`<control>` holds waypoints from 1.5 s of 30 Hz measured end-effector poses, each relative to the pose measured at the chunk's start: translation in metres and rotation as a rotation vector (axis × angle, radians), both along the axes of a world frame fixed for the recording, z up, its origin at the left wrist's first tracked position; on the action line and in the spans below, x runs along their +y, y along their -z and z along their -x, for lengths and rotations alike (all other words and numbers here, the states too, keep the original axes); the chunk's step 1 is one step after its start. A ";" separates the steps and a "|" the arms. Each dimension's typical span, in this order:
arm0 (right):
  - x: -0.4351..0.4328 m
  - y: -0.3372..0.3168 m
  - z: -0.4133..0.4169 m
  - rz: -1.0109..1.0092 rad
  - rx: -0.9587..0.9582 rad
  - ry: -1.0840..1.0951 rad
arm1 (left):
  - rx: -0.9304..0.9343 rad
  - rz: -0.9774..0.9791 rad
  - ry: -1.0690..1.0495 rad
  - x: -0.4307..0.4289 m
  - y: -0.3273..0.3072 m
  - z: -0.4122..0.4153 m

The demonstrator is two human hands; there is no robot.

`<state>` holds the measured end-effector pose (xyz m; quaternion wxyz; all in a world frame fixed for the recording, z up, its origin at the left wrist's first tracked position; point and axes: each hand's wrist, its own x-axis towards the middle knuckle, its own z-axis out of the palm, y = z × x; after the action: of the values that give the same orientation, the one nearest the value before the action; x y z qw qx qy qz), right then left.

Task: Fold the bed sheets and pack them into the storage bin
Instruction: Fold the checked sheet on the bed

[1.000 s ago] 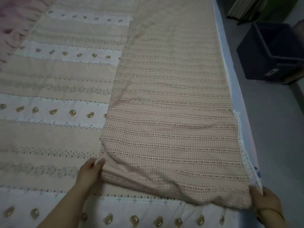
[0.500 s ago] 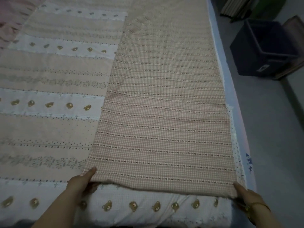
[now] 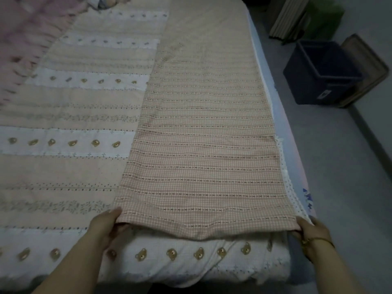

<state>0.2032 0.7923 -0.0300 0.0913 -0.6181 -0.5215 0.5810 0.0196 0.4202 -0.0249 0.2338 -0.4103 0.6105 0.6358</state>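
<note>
While my left hand pinches one near corner of the checked sheet, my right hand pinching the other, sheet lying flat away from both over the bear-print quilt, storage bin on the floor well beyond my right hand

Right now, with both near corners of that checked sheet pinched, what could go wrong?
The left hand and right hand hold only the corners of the checked sheet, so the long far end may drag askew when lifted. Its right side runs along the mattress edge and could slide off. Either grip might also catch the bear quilt underneath.
</note>
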 end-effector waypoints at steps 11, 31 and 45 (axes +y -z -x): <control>0.021 -0.105 -0.057 -0.386 0.390 0.020 | 0.598 -0.109 -0.158 -0.024 -0.140 -0.060; -0.003 -0.068 -0.110 -0.077 0.166 0.022 | 0.327 0.096 -0.149 -0.027 -0.077 -0.113; 0.075 -0.112 0.109 -0.157 0.334 0.021 | 0.433 0.105 -0.037 0.051 -0.091 0.128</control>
<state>0.0940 0.8676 0.0824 0.2307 -0.5094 -0.5361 0.6324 -0.1089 0.4716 0.0664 0.0640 -0.2867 0.6711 0.6807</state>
